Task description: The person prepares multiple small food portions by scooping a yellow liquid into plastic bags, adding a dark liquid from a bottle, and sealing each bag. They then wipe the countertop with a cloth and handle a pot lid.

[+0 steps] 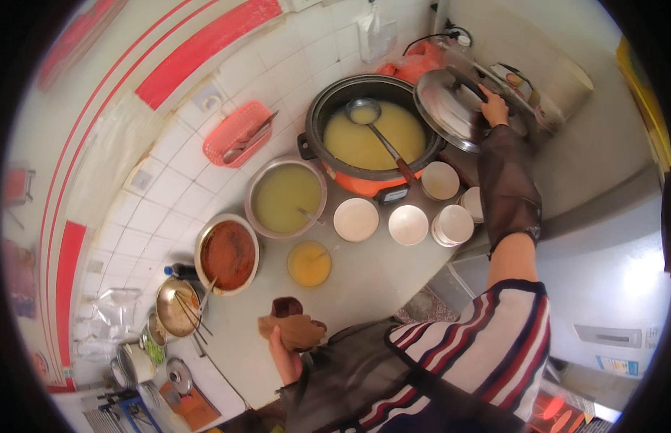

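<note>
My right hand (494, 107) grips the black handle of a round metal lid (446, 108), which is tilted at the right rim of a large black and orange cooker pot (362, 185). The pot holds yellowish liquid, and a metal ladle (387, 143) lies in it with its brown handle over the near rim. At the table's near edge my left hand (284, 352) holds a crumpled brown cloth (296, 331), beside a dark reddish-brown object (286, 307) whose kind I cannot tell.
White bowls (356, 220), some stacked, stand before the cooker. Left are a metal pot of greenish liquid (286, 197), a bowl of yellow liquid (309, 263), a pot of red sauce (228, 254) and a metal bowl with chopsticks (176, 307). A pink basket (240, 134) hangs on the tiled wall.
</note>
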Tool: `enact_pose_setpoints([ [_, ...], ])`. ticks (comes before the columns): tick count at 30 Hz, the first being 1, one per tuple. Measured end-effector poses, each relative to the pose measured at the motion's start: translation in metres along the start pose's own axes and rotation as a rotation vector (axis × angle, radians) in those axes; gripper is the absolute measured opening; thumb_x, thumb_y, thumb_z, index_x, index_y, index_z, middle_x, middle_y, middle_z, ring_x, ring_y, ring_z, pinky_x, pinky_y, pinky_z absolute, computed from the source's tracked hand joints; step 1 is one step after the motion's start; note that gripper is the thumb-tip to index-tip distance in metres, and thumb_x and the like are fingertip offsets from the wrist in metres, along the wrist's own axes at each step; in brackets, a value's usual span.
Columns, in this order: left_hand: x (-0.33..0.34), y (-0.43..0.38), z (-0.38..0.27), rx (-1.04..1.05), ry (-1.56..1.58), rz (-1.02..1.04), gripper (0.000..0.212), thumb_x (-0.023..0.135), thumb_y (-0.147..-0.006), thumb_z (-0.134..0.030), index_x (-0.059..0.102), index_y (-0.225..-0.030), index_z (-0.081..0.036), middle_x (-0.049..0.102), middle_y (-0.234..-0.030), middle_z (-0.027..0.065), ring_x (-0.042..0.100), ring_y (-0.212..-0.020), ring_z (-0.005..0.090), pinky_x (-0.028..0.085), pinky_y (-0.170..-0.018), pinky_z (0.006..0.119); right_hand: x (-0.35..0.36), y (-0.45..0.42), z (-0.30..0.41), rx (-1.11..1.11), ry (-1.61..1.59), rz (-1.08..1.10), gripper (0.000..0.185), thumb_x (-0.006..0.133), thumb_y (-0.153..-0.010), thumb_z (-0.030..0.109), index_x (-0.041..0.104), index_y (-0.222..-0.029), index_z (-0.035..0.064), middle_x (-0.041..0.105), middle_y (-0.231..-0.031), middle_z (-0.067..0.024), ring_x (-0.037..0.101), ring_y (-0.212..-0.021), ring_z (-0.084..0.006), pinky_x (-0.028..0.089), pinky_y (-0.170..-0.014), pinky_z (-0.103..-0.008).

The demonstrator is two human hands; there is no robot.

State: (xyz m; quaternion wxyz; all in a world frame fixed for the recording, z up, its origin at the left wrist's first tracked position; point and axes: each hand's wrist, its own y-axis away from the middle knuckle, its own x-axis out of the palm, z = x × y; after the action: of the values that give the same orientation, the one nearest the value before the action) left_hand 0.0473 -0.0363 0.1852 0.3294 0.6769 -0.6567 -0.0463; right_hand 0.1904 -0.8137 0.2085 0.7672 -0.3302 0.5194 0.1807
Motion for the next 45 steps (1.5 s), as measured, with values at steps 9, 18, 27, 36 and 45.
enact_pose_setpoints([
  [9, -0.003, 0.033, -0.008, -0.027, 0.105, -0.073, 0.048, 0.047, -0.097, -0.033, 0.045, -0.129, 0.003, 0.056, -0.125, 0.0129, 0.054, -0.116, 0.0232, 0.041, -0.100, 0.038, -0.104, 0.102, 0.213, -0.558, -0.605, -0.250, 0.040, 0.062, -0.087, 0.025, 0.054, -0.123, 0.0081, 0.059, -0.115, -0.0130, 0.054, -0.107, -0.0266, 0.041, -0.093, -0.0384],
  [18, -0.099, 0.088, 0.006, 0.207, 0.344, -0.151, 0.054, 0.049, -0.097, -0.037, 0.038, -0.134, 0.001, 0.048, -0.133, 0.0118, 0.049, -0.121, 0.0207, 0.041, -0.101, 0.035, -0.117, 0.606, 0.406, -1.326, -1.093, 1.577, 0.077, 0.076, -0.076, 0.020, 0.036, -0.142, 0.0090, 0.039, -0.143, -0.0124, 0.035, -0.134, -0.0238, 0.036, -0.105, -0.0360],
  [27, -0.332, 0.245, 0.014, 0.394, 0.447, -0.308, 0.041, 0.054, -0.096, -0.016, 0.045, -0.131, 0.002, 0.057, -0.123, 0.0103, 0.056, -0.111, 0.0197, 0.044, -0.098, 0.034, -0.087, 0.864, 0.479, 0.159, -1.376, 2.285, 0.046, 0.049, -0.097, 0.027, 0.041, -0.135, 0.0028, 0.056, -0.121, -0.0137, 0.058, -0.107, -0.0276, 0.048, -0.090, -0.0390],
  [36, -0.497, 0.279, -0.040, 0.589, 0.634, -0.406, 0.038, 0.049, -0.097, -0.015, 0.044, -0.131, 0.002, 0.055, -0.126, 0.0109, 0.054, -0.114, 0.0208, 0.042, -0.100, 0.034, -0.078, 0.915, 0.559, 0.223, -1.566, 2.091, 0.048, 0.045, -0.098, 0.030, 0.038, -0.137, 0.0025, 0.053, -0.128, -0.0160, 0.055, -0.113, -0.0320, 0.044, -0.097, -0.0444],
  [45, -0.631, 0.256, -0.107, 0.549, 0.524, -0.527, 0.037, 0.050, -0.095, -0.011, 0.049, -0.130, 0.001, 0.056, -0.127, 0.0104, 0.055, -0.115, 0.0215, 0.042, -0.100, 0.035, -0.055, 0.973, 0.696, 0.269, -1.539, 2.112, 0.054, 0.048, -0.096, 0.028, 0.032, -0.141, 0.0026, 0.047, -0.134, -0.0162, 0.051, -0.119, -0.0361, 0.041, -0.100, -0.0475],
])
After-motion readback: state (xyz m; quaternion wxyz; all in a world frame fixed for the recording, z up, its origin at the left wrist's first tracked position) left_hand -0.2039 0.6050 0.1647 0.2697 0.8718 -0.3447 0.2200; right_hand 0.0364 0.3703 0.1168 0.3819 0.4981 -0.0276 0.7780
